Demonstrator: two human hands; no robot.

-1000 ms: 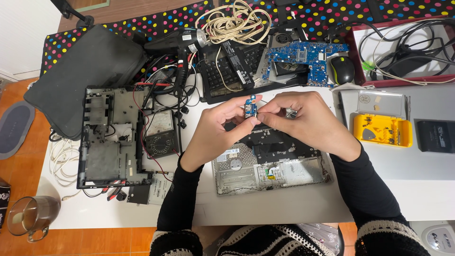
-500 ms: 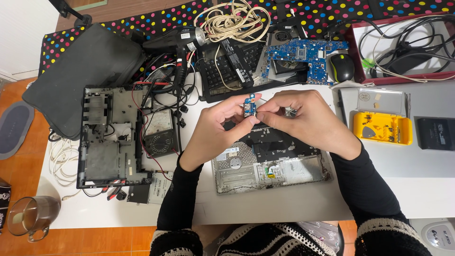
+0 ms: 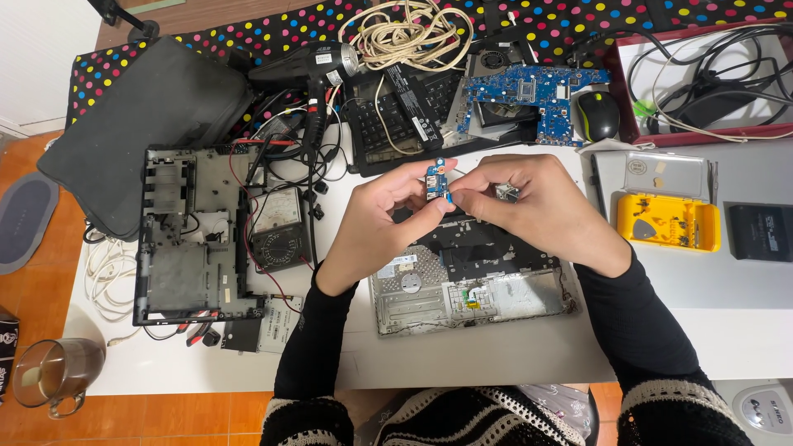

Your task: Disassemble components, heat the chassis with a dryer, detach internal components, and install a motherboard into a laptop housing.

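Single head-worn view, steeply down, close over the cluttered table [image 3: 727, 314].

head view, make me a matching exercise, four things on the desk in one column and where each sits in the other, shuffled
Things:
1. small blue circuit board
2. yellow tool case
3. analog multimeter
4. glass mug

Places:
A. at the table's near left corner
B. pinched between the left hand and the right hand, above the open laptop base
C. right of the right hand, lid open
D. beside the stripped laptop chassis, left of the left hand

Pairs: 1-B, 2-C, 3-D, 4-A
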